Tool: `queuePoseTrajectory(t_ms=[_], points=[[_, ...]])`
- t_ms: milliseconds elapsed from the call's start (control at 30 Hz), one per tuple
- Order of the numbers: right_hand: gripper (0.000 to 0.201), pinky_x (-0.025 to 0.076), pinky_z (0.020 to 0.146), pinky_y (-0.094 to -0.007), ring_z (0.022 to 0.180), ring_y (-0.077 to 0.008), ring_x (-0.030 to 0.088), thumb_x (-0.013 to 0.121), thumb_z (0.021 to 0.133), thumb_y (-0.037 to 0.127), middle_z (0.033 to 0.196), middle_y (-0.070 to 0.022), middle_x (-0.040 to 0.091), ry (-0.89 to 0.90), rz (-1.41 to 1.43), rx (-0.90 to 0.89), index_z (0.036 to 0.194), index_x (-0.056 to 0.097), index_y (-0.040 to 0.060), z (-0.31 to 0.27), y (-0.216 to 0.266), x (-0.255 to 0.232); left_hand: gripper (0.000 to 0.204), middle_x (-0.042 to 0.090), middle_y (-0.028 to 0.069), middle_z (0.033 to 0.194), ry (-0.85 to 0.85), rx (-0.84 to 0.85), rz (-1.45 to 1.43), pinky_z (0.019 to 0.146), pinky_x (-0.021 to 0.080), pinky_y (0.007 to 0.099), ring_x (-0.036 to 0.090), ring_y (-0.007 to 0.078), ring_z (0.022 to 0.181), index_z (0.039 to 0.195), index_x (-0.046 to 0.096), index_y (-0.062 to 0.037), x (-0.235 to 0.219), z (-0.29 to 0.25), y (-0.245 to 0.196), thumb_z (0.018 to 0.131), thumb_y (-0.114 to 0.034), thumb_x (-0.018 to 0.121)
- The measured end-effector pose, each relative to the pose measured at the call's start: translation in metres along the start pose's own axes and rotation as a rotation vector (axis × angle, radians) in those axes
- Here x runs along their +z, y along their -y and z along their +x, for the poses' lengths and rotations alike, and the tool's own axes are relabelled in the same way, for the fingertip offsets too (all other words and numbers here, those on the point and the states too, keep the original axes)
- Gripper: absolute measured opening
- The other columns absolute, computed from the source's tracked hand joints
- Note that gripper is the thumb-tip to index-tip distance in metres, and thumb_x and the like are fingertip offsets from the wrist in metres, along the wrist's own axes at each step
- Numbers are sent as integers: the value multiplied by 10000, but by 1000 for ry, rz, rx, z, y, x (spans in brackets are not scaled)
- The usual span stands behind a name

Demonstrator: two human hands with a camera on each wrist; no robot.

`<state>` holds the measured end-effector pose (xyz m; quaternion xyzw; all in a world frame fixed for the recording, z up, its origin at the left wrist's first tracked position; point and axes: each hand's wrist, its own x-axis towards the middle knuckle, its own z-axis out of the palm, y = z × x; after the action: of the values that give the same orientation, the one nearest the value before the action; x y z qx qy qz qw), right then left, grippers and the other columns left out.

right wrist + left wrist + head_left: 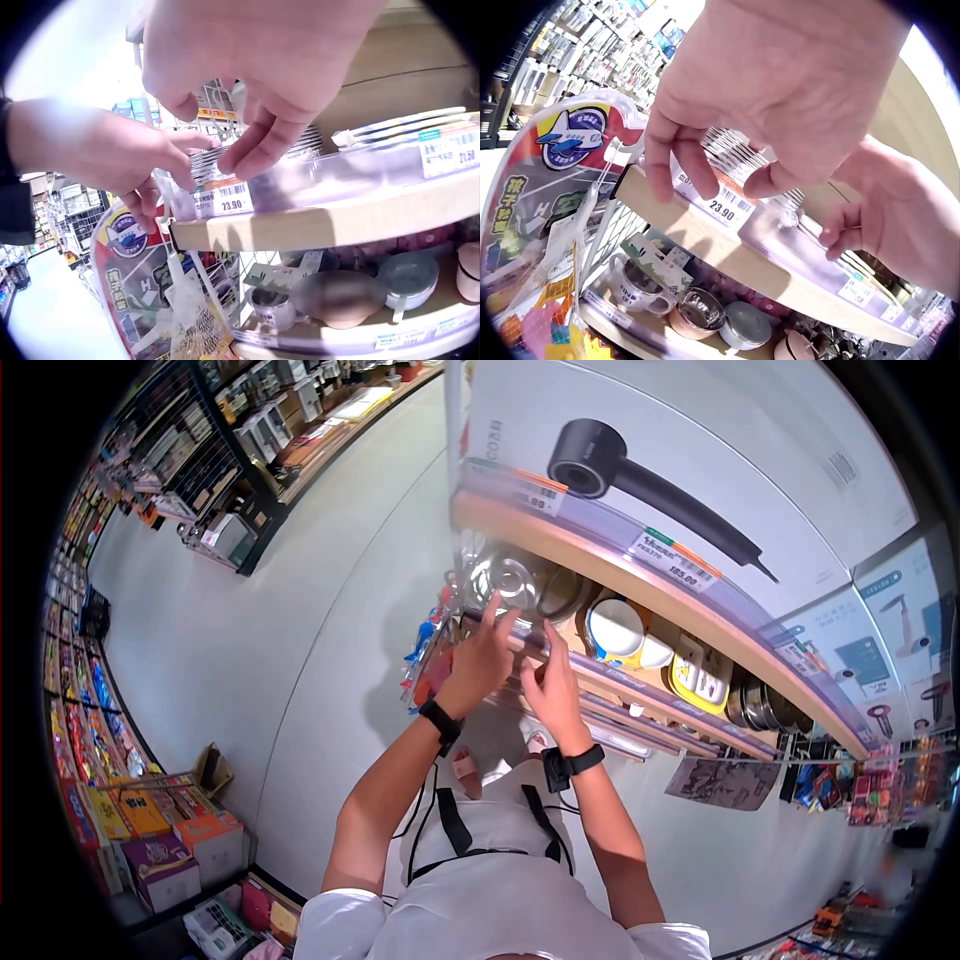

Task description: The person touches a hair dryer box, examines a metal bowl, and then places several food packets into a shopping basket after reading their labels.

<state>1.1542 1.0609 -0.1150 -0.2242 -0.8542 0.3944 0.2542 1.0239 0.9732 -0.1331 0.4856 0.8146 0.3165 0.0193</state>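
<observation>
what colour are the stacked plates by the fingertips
Shiny silver; the stacked plates show best in the head view.

See only bits of shiny stack [727, 148] behind L hand [757, 82] in L wrist view; can't count layers. Can't confirm fingertip contact w/ it, for that hand or R hand [255, 64]. Lose L wrist end at top edge there, R wrist end at R edge. In R wrist view, get only a smear for lower-shelf bowl [341, 298]. In head view, can't fully read blurry price tag [535, 493]; miss top of hair-dryer box [700, 420], cut by edge. Can't ID tiny far-L stock [75, 675].
</observation>
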Motion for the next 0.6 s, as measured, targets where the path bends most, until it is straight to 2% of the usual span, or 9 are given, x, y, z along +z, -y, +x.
queuePoseTrajectory(t_ms=[100,167,233,333,367,433,500,533,600], points=[[589,521,688,-361,808,-329,628,569,837,86,1320,-215,444,-14,41,172,1371,327,25,-32,-1,-12,632,197,244,1471,-73,104,-43,682,543,415,628,403,895,1343,368,-78,9,2,3,747,-77,578],[563,513,628,-308,700,-235,621,557,847,63,1312,-209,451,-74,7,201,1367,343,19,-51,-19,-26,674,168,289,1450,5,86,-59,714,537,435,587,440,954,1357,310,-59,9,4,1,748,-81,598],[470,512,619,-315,672,-236,621,538,860,55,1269,-200,485,-126,3,275,1312,419,11,-68,-26,-43,691,164,305,1432,78,48,-97,764,522,459,537,476,1011,1357,287,-55,7,4,-3,756,-91,626],[404,469,575,-252,657,-142,597,516,869,24,953,-151,603,-128,-4,387,1272,481,31,-110,-50,-55,725,118,315,1452,39,125,-41,697,530,442,585,454,910,1386,255,-71,14,4,2,757,-55,613],[363,483,588,-270,641,-156,602,507,871,29,931,-156,618,-96,5,483,1233,501,12,-126,-55,-60,725,107,315,1458,23,143,4,684,531,438,595,449,887,1390,252,-74,15,3,4,759,-48,608],[294,511,616,-305,608,-182,613,490,874,38,885,-166,648,-34,34,662,1156,542,-27,-154,-59,-66,711,128,250,1491,11,122,-38,674,527,424,585,417,916,1400,287,-80,15,1,6,757,-35,586],[289,506,609,-293,611,-156,602,454,869,20,771,-132,643,-139,223,708,1138,551,-25,-180,-58,-67,728,190,178,1503,54,23,-56,737,514,417,531,394,1041,1392,346,-82,10,0,3,713,-26,601],[290,504,606,-287,612,-143,597,436,867,11,714,-115,640,-186,316,726,1129,556,-25,-188,-60,-70,696,190,160,1508,-21,71,-25,708,523,409,540,387,1046,1393,361,-81,14,-1,4,737,-34,589],[305,501,601,-277,613,-136,592,411,858,4,702,-99,637,-117,357,796,1121,564,-14,-201,-63,-84,685,185,166,1508,-4,21,18,702,526,407,563,377,1012,1401,349,-77,16,-3,-1,759,-50,585]])
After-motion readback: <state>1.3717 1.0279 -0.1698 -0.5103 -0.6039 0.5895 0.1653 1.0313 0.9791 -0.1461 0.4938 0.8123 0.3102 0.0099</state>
